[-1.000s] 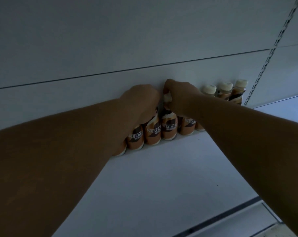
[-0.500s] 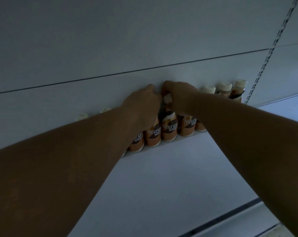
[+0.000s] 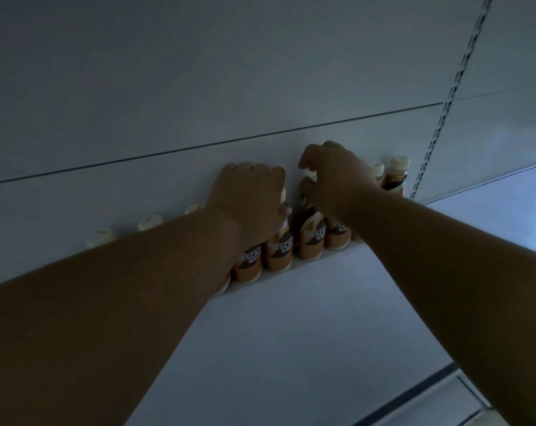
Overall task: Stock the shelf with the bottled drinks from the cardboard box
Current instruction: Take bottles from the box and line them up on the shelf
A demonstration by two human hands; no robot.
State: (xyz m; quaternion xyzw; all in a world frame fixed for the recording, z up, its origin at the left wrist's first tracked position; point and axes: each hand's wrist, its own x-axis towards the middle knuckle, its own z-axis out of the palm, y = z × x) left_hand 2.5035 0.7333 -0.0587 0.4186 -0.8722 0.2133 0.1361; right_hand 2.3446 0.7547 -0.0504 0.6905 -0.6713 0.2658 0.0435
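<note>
A row of brown-and-orange coffee bottles (image 3: 311, 239) with cream caps stands against the back wall of a white shelf (image 3: 276, 327). My left hand (image 3: 248, 199) lies over the tops of bottles (image 3: 279, 250) in the middle of the row, fingers curled down on them. Just to its right, my right hand (image 3: 331, 179) curls around the cap of one bottle. Further cream caps (image 3: 149, 222) show above my left forearm, and two more bottles (image 3: 395, 176) stand at the right end. The cardboard box is out of view.
The white back panel (image 3: 260, 72) rises behind the row. A slotted metal upright (image 3: 445, 103) runs down at the right. The shelf's dark front edge strip (image 3: 414, 392) crosses the lower right. The light is dim.
My left hand has slid up and left along the row, uncovering more bottle labels. My right hand has lifted a little at the cap. The view has shifted slightly.
</note>
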